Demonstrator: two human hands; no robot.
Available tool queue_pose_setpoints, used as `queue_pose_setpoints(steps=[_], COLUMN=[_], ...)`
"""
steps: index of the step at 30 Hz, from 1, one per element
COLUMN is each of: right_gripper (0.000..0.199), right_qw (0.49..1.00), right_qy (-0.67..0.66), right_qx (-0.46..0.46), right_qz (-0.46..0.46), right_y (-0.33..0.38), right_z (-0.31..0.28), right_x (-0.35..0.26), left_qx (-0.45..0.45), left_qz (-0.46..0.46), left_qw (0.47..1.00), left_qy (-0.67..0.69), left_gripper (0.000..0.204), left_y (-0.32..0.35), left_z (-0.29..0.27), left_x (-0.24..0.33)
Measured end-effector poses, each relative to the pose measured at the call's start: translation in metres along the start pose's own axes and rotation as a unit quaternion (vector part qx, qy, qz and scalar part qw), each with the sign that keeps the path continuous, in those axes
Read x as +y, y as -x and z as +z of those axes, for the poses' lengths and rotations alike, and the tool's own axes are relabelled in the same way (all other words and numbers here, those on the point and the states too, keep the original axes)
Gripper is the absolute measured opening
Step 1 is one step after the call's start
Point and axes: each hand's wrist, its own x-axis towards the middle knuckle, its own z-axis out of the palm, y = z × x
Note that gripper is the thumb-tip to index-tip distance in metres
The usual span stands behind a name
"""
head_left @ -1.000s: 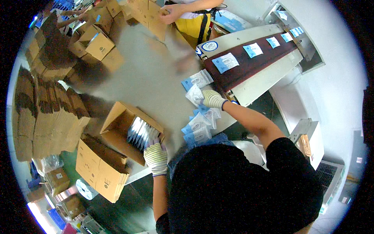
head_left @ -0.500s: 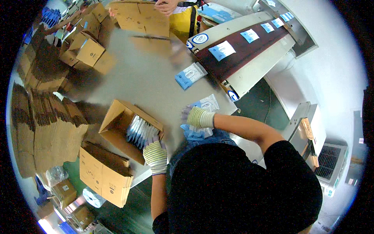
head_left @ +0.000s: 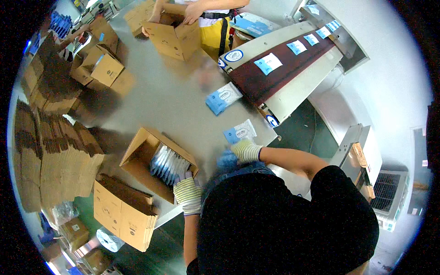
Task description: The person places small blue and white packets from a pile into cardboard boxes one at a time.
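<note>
My left hand (head_left: 188,196), in a green-and-white striped glove, lies over the near right rim of an open cardboard box (head_left: 136,160). Its fingers stretch inward against the near end of a row of blue-and-white packets (head_left: 168,164) standing in the box. At the table's near edge, my right hand (head_left: 247,150), gloved alike, is closed on a blue packet (head_left: 227,159); the packet is blurred and the fingertips are partly hidden. Just beyond that hand lies another flat blue-and-white packet (head_left: 240,131). Farther off, more packets (head_left: 223,98) lie at the conveyor's end.
A conveyor (head_left: 279,75) at the far right carries several spaced packets. Folded cartons (head_left: 123,213) lean by the table's near left edge, with a tall stack of flat cartons (head_left: 59,160) behind. Across the table (head_left: 156,103), another person's hands (head_left: 195,13) hold an open box (head_left: 170,40).
My right hand has moved right and nearer, closing on a blue packet. The left hand and its box have shifted slightly in view. The other person's box now stands open; the conveyor packets have shifted.
</note>
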Motion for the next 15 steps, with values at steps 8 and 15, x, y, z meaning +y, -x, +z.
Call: queue_pose_setpoints(steps=[8,15], right_gripper=[0.039,0.066], right_qw=[0.996,0.98], right_qy=[0.036,0.129], right_qx=[-0.063,-0.132], right_qz=[0.046,0.08], right_y=[-0.003,-0.014], right_z=[0.016,-0.049], right_x=[0.038,0.039], left_qx=[-0.067,-0.041], left_qz=[-0.02,-0.015], left_qw=[0.998,0.999], left_qy=[0.004,-0.005], left_gripper=[0.028,0.027], left_y=[-0.007,-0.002], left_z=[0.004,0.01], left_x=[-0.006,-0.012])
